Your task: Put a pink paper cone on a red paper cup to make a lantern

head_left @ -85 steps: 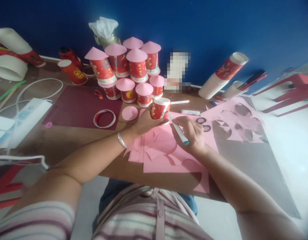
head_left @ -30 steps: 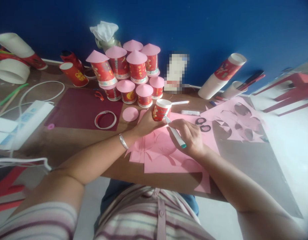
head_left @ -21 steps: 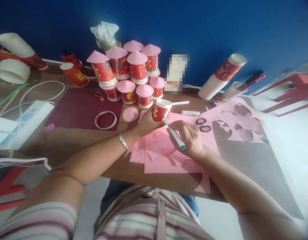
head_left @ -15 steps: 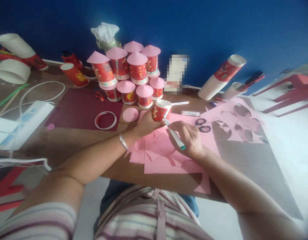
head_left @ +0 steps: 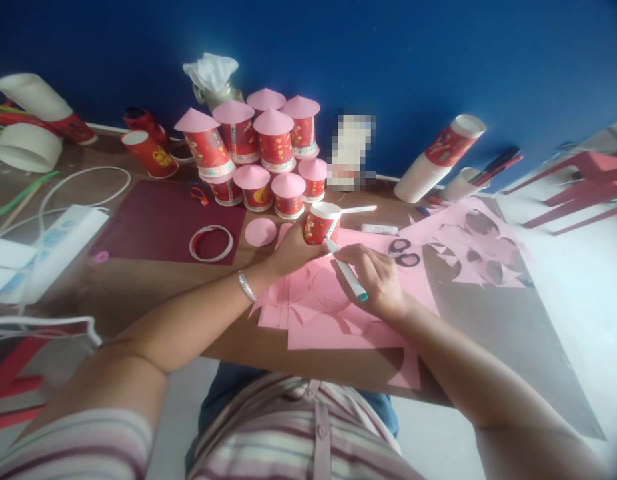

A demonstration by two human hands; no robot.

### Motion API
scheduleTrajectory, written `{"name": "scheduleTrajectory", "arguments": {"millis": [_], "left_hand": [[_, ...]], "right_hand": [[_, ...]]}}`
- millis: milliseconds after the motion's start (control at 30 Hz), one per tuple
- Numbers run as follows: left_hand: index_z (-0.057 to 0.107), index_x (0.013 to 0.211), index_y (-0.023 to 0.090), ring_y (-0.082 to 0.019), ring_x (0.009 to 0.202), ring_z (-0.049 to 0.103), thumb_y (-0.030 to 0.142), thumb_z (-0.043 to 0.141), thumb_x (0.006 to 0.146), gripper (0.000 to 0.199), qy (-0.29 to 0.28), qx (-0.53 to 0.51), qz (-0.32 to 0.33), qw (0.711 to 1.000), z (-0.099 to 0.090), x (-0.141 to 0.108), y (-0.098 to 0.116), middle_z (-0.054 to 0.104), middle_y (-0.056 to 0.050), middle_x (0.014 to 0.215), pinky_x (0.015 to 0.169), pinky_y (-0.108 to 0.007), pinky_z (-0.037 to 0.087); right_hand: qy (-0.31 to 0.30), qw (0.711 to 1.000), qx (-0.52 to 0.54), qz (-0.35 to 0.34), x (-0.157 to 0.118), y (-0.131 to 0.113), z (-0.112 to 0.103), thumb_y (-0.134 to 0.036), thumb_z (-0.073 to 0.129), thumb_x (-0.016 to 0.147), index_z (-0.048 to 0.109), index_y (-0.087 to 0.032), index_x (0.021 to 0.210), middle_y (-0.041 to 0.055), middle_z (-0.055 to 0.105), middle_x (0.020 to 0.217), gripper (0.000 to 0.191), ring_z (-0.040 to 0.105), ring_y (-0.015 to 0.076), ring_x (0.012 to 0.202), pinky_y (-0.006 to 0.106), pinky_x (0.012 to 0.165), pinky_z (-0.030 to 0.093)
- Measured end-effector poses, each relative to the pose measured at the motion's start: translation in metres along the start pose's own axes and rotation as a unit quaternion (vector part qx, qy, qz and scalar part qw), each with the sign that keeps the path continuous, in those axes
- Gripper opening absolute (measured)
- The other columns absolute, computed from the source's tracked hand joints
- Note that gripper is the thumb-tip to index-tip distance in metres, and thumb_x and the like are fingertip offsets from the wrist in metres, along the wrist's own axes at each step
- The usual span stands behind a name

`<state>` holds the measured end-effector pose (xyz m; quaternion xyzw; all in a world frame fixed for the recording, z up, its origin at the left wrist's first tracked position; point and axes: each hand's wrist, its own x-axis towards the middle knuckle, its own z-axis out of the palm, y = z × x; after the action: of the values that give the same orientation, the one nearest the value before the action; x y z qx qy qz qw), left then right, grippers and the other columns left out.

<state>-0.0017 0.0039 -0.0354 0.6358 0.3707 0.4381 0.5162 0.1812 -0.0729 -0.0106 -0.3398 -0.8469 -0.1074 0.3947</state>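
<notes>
My left hand [head_left: 291, 250] is wrapped round a red patterned paper cup [head_left: 322, 225] with a white rim and holds it upright, its mouth tilted a little towards me. In my right hand [head_left: 375, 277] is a white marker pen [head_left: 349, 275] with a green end, its other tip at the lower side of the cup. Whether the tip touches the cup I cannot tell. Below both hands lie pink paper sheets [head_left: 308, 333] with curved cuts. A flat pink paper disc [head_left: 261, 232] lies left of the cup, and scissors [head_left: 404, 253] with dark handles lie to the right.
Several red cups with pink cone tops [head_left: 273, 133] stand behind the cup. A ring of white tape [head_left: 211, 243] lies on a dark red sheet [head_left: 153, 220]. Stacked cups [head_left: 441, 158] and a pen cup [head_left: 459, 185] stand right; a power strip [head_left: 63, 247] lies left.
The view has shifted slightly. Both hands keep their hold on the cup and the marker pen, with the pen moved only a little.
</notes>
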Motion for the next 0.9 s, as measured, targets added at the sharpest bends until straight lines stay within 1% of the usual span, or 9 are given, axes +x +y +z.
{"name": "scheduleTrajectory", "arguments": {"millis": [133,233,333,400,500,600,667,767,900], "left_hand": [[0.060,0.098,0.019,-0.020,0.089,0.067,0.035,0.094,0.064,0.051,0.000,-0.009,-0.015,1.000,0.001,0.000,0.003,0.072,-0.005,0.098,0.077,-0.032,0.059],[0.060,0.098,0.020,-0.017,0.083,0.064,0.033,0.091,0.067,0.045,-0.001,-0.019,-0.005,1.000,0.000,0.000,0.003,0.071,-0.003,0.094,0.074,-0.031,0.057],[0.062,0.096,0.020,-0.017,0.083,0.064,0.036,0.087,0.072,0.038,-0.013,-0.037,-0.005,0.999,-0.001,-0.001,0.000,0.070,-0.003,0.094,0.076,-0.032,0.057],[0.063,0.097,0.019,-0.019,0.087,0.065,0.041,0.087,0.073,0.040,-0.020,-0.043,-0.014,0.999,-0.002,-0.001,-0.001,0.071,-0.005,0.097,0.079,-0.034,0.057],[0.063,0.097,0.019,-0.020,0.091,0.065,0.048,0.089,0.073,0.045,-0.025,-0.039,-0.014,0.999,-0.003,0.000,-0.001,0.070,-0.006,0.096,0.081,-0.034,0.056],[0.060,0.088,0.020,-0.017,0.081,0.061,0.049,0.092,0.071,0.047,-0.020,-0.048,-0.014,0.999,-0.002,0.000,0.002,0.065,-0.001,0.085,0.074,-0.031,0.053],[0.059,0.085,0.019,-0.015,0.075,0.059,0.046,0.092,0.071,0.044,-0.022,-0.067,-0.026,0.997,-0.001,0.000,0.003,0.062,0.001,0.081,0.071,-0.030,0.051],[0.062,0.087,0.019,-0.014,0.075,0.060,0.041,0.092,0.072,0.040,-0.024,-0.096,-0.032,0.995,0.000,0.000,0.003,0.064,0.001,0.082,0.072,-0.030,0.052],[0.065,0.087,0.018,-0.015,0.078,0.063,0.042,0.092,0.072,0.039,-0.034,-0.122,-0.034,0.991,0.001,0.001,0.002,0.067,-0.001,0.083,0.075,-0.031,0.055]], "right_hand": [[-0.001,1.000,0.007,0.002,-0.002,0.001,0.001,-0.006,0.053,0.096,0.057,-0.017,0.125,0.0089,0.075,0.097,0.031,0.071,0.0207,0.079,0.032,0.066,0.058],[0.008,1.000,0.018,-0.007,-0.004,0.002,-0.001,-0.006,0.055,0.095,0.058,-0.019,0.126,0.0077,0.074,0.096,0.033,0.071,0.0196,0.078,0.031,0.066,0.058],[0.030,0.999,0.010,-0.037,-0.005,0.005,-0.002,-0.007,0.054,0.097,0.059,-0.022,0.129,0.0034,0.071,0.087,0.036,0.067,0.0165,0.070,0.030,0.063,0.055],[0.040,0.998,0.005,-0.042,-0.006,0.009,-0.002,-0.008,0.053,0.098,0.059,-0.023,0.131,0.0012,0.069,0.081,0.038,0.064,0.0155,0.065,0.030,0.060,0.054],[0.055,0.998,0.021,0.013,-0.008,0.015,0.001,-0.009,0.053,0.100,0.057,-0.022,0.131,0.0016,0.071,0.083,0.035,0.067,0.0160,0.068,0.030,0.062,0.055],[0.072,0.993,0.014,0.094,-0.008,0.020,0.007,-0.010,0.055,0.099,0.058,-0.021,0.123,0.0026,0.073,0.087,0.026,0.071,0.0162,0.071,0.029,0.063,0.056],[0.078,0.989,0.000,0.128,-0.008,0.022,0.010,-0.011,0.057,0.099,0.058,-0.022,0.118,0.0027,0.074,0.089,0.022,0.072,0.0167,0.073,0.029,0.063,0.056],[0.070,0.985,0.013,0.154,-0.009,0.023,0.015,-0.015,0.061,0.098,0.057,-0.022,0.118,0.0031,0.074,0.093,0.021,0.073,0.0169,0.075,0.029,0.064,0.057],[0.036,0.986,0.043,0.157,-0.013,0.020,0.019,-0.024,0.068,0.097,0.054,-0.020,0.122,0.0048,0.074,0.095,0.028,0.074,0.0176,0.076,0.031,0.067,0.060]]}}
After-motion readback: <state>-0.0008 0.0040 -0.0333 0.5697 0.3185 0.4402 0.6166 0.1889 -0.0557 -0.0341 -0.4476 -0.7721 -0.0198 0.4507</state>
